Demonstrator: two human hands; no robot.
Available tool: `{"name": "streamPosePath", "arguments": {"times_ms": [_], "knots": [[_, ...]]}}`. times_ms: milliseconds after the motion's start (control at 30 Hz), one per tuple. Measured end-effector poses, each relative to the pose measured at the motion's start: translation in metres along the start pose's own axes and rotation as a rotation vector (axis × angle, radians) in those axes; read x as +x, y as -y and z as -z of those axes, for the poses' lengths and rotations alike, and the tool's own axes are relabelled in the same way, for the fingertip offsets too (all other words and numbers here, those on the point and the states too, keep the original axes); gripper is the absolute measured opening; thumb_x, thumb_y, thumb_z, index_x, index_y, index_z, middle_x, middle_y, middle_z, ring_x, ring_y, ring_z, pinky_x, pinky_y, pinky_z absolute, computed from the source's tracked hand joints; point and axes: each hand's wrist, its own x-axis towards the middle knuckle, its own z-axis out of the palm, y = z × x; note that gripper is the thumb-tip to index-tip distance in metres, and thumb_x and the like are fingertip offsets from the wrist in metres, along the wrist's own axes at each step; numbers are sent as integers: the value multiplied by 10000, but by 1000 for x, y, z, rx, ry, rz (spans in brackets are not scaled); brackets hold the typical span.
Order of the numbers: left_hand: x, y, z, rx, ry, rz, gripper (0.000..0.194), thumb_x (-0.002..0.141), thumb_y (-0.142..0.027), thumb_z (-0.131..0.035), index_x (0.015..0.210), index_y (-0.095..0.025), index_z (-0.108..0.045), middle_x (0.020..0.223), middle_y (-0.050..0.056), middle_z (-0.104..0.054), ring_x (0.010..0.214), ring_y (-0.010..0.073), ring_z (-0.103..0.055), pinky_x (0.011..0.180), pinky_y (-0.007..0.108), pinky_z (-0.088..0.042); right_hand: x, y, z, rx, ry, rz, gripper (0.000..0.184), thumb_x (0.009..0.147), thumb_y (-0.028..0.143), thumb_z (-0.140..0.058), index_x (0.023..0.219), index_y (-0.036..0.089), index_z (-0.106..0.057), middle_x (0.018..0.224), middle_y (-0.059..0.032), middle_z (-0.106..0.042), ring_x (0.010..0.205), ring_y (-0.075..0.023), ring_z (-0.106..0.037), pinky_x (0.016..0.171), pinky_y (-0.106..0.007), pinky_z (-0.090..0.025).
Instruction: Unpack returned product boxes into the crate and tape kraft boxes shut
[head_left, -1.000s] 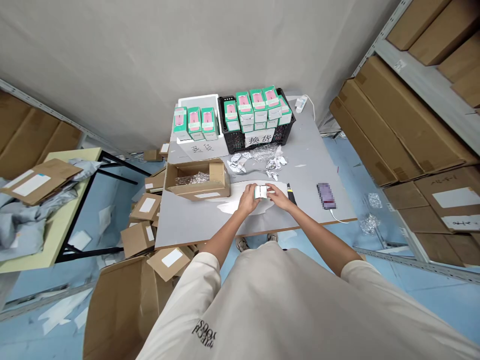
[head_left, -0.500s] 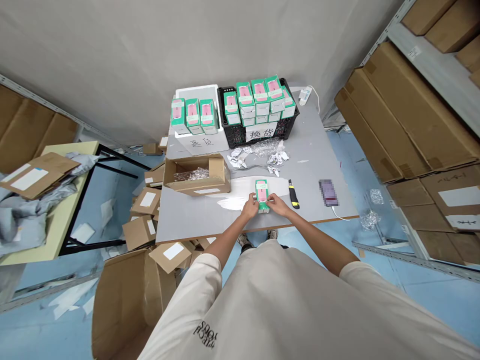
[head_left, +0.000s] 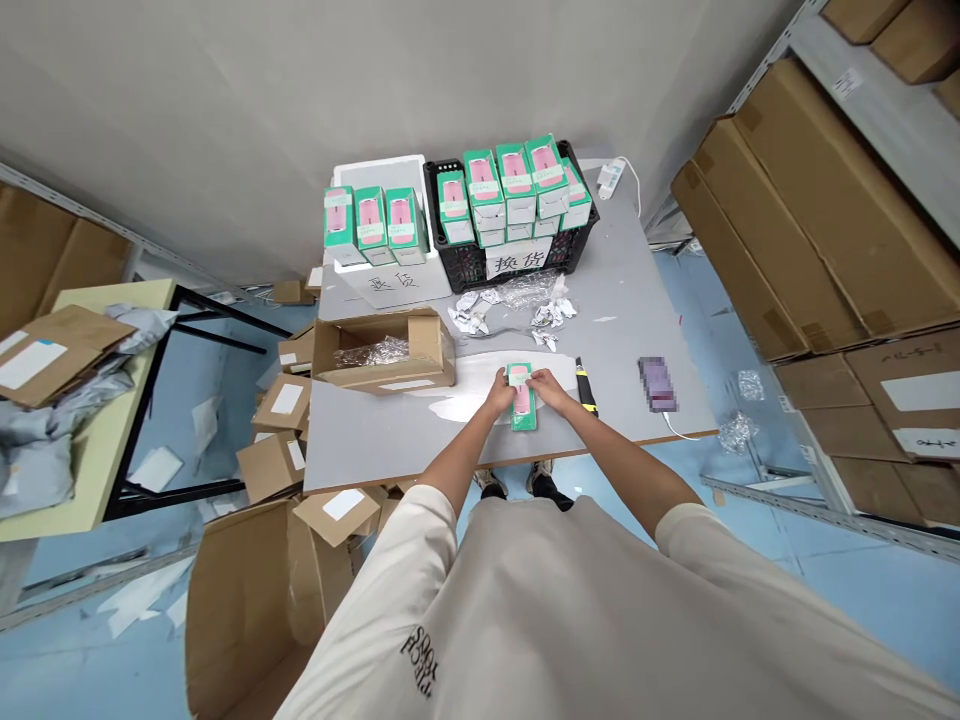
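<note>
A small green and pink box (head_left: 523, 415) lies at the front of the grey table, a pale label strip (head_left: 519, 378) across its upper part. My left hand (head_left: 500, 391) grips its left side, thumb over the top face. From the right, my right hand (head_left: 550, 388) has its fingers closed at the box's upper right edge, by the end of the strip. Whether those fingers pinch the strip itself is too small to tell. A yellow and black utility knife (head_left: 586, 388) lies just right of my right hand. White paper (head_left: 465, 405) is under and left of the box.
Similar boxes stand in a white foam bin (head_left: 382, 168) and a black crate (head_left: 463, 268) at the back. An open carton (head_left: 416, 372) holds bubble wrap. Crumpled paper (head_left: 553, 313) lies mid-table; a phone (head_left: 658, 384) charges at right. Cartons (head_left: 341, 508) crowd the floor at left.
Both hands have shifted from the box's near end to its far end, by the label strip. The box now shows more of its top face, tilted flatter. The view has shifted slightly.
</note>
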Motion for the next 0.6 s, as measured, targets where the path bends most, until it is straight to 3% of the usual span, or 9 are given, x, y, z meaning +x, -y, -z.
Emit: {"name": "streamPosePath", "arguments": {"times_ms": [100, 300, 500, 600], "knots": [[-6, -7, 1, -107, 29, -48, 951, 703, -83, -564, 1587, -176, -225, 1431, 170, -587, 1201, 233, -646, 971, 382, -544, -6, 6, 3, 31, 8, 23, 371, 751, 437, -652, 1028, 238, -508, 1009, -42, -661, 987, -223, -620, 901, -382, -510], [-23, -33, 10, -81, -51, -195, 853, 771, -113, -565, 1571, -236, -298, 1426, 136, -565, 1208, 230, -636, 1000, 388, -534, -18, 28, 19, 31, -4, 169, 585, 818, 426, -637, 1352, 246, -479, 1312, -122, -608, 1101, -234, -638, 956, -412, -525], [-46, -33, 8, 28, -132, -276, 721, 864, -247, -604, 1541, -215, -359, 1322, 131, -549, 1148, 216, -639, 988, 366, -528, -40, 32, 34, -153, 14, 260, 694, 866, 437, -633, 1505, 268, -421, 1183, -84, -625, 1004, -241, -670, 934, -423, -542], [-60, -27, 9, 115, -97, -331, 743, 884, -306, -615, 1568, -263, -327, 1349, 121, -508, 1093, 207, -644, 937, 358, -541, -54, 29, 40, -305, 45, 322, 729, 881, 437, -637, 1549, 292, -385, 1188, -73, -602, 955, -232, -680, 910, -403, -546]]}}
